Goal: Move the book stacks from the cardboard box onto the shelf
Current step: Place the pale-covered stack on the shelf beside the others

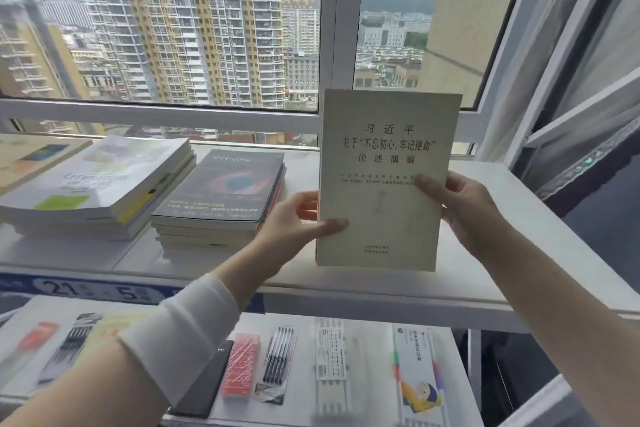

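I hold a cream book [384, 204] with red and gold title print upright over the right part of the white shelf [491, 218]. My left hand [294, 222] grips its left edge with the thumb on the cover. My right hand [460, 208] grips its right edge. Left of the book, a stack topped by a dark-covered book [221, 184] lies on the shelf. Further left stands a wider stack topped by a white and green book [93, 180]. The cardboard box is not in view.
A window frame [332, 45] rises right behind the shelf, with an opened sash [568, 107] at the right. Below the shelf, a lower surface [374, 329] carries pen packs, a red eraser pack [240, 366] and stationery boxes.
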A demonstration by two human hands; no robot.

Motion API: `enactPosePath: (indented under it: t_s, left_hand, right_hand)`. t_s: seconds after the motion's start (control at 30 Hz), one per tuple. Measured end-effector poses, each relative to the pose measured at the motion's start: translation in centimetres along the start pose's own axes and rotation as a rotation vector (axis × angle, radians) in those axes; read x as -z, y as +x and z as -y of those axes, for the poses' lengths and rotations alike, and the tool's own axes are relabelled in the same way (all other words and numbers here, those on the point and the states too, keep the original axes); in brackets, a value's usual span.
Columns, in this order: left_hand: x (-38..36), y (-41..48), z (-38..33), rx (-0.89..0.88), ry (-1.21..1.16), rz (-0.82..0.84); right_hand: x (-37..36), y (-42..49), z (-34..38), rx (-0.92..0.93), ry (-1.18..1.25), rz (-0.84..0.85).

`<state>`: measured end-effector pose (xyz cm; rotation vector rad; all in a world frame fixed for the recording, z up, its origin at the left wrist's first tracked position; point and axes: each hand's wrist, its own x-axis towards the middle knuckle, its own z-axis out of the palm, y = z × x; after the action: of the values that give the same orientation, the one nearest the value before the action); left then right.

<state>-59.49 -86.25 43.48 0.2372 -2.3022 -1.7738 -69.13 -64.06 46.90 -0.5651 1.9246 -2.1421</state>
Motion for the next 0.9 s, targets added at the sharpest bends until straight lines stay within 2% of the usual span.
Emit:
enactPosePath:
  t_s: [0.17, 0.27, 0.4, 0.6, 0.9]
  left_hand:
    - [2.1, 1.9, -4.3, 0.35, -0.079, 0.181]
    - [2.6, 3.0, -5.2, 0.554, -0.103, 0.182]
    - [2.3, 3.7, -4.3, 0.703, -0.035, 0.192]
    - [1.8, 4.8, -3.6, 0.714, 0.001, 0.167]
    - [1.9, 6.0, -3.7, 0.671, 0.128, 0.166]
  right_hand:
    - [-0.9, 3.5, 1.2, -0.318, -0.036, -0.074]
    - [-1.8, 5.3, 0.2, -0.537, -0.007, -0.078]
    - [-2.1, 6.4, -1.6, -0.657, -0.035, -0.093]
    - [-2.3, 7.4, -2.6, -0.693, -0.095, -0.108]
    - [-2.0, 8.3, -2.0, -0.706, -0.323, -0.058]
